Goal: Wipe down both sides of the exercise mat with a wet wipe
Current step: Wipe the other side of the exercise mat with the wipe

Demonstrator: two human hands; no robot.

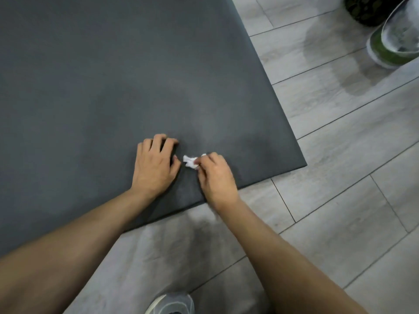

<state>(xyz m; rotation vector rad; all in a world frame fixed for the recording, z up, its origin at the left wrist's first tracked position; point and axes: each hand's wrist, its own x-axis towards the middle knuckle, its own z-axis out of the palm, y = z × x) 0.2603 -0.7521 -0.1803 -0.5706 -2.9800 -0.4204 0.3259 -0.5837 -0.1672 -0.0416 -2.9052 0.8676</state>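
A dark grey exercise mat (102,82) lies flat on the floor and fills the upper left of the view; its near right corner is at the right. My right hand (215,177) pinches a small crumpled white wet wipe (191,161) against the mat near the front edge. Just left of it, my left hand (154,166) rests palm down on the mat, fingers slightly curled, holding nothing.
Light grey wood-look floor tiles (340,177) surround the mat on the right and front. A clear glass vessel with green contents (392,44) and a dark patterned pot (367,10) stand at the top right. A grey shoe (172,304) shows at the bottom edge.
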